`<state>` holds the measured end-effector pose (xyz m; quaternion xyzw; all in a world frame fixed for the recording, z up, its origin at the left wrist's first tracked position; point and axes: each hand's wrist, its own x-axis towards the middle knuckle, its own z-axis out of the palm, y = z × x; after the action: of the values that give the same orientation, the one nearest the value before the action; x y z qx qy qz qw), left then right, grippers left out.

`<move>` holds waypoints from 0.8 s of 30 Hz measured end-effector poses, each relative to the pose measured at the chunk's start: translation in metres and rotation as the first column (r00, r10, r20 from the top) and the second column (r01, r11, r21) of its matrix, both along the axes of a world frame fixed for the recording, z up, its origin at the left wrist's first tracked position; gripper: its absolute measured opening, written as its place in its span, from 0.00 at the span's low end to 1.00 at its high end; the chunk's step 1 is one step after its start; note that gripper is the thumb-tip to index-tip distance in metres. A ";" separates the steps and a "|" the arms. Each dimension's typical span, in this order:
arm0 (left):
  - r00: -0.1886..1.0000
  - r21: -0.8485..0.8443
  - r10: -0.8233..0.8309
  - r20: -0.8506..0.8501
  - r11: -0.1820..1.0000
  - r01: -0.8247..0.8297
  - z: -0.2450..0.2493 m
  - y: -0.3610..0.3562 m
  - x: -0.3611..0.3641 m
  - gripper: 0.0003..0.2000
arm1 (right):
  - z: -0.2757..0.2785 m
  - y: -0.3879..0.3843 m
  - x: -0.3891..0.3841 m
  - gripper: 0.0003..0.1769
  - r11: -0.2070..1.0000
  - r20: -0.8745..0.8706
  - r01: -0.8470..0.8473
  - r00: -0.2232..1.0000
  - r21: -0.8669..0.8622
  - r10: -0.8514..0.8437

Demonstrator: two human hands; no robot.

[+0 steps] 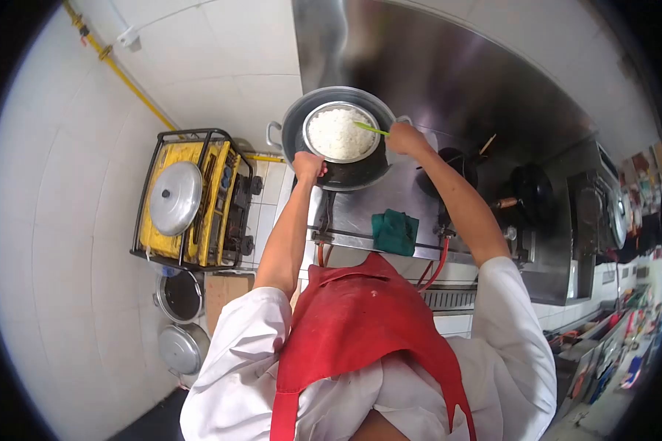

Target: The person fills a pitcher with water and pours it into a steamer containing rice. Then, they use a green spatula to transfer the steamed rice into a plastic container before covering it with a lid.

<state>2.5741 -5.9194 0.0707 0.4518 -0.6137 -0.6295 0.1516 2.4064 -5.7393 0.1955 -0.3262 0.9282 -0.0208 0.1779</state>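
Observation:
White rice (334,134) is heaped in a round metal bowl (371,153), which sits inside a large grey two-handled pot (360,178). My left hand (309,166) is closed on the near left rim of the bowl. In my right hand (408,140), closed at the right side of the pot, is the handle of a slim green spatula (371,128). The spatula's tip reaches into the right part of the rice, so its exact shape is hard to see.
A dark green cloth (395,232) lies on the steel counter (353,224). Left stands a yellow burner stove (212,184) with a metal lid (176,198) on it. Dark pans (533,192) are at right. Pots (180,295) stand below the stove. A red hose (443,261) hangs at the counter's front.

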 end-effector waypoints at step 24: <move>0.883 -0.134 -0.229 0.410 0.942 0.307 -0.009 -0.031 -0.015 0.09 | -0.108 0.272 0.084 0.15 -0.157 0.921 0.920 0.377 -0.360 0.100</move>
<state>2.5594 -5.9508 0.0618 0.4608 -0.7469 -0.4790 -0.0182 2.4903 -5.4677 0.0872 0.0921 0.5259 -0.8117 0.2367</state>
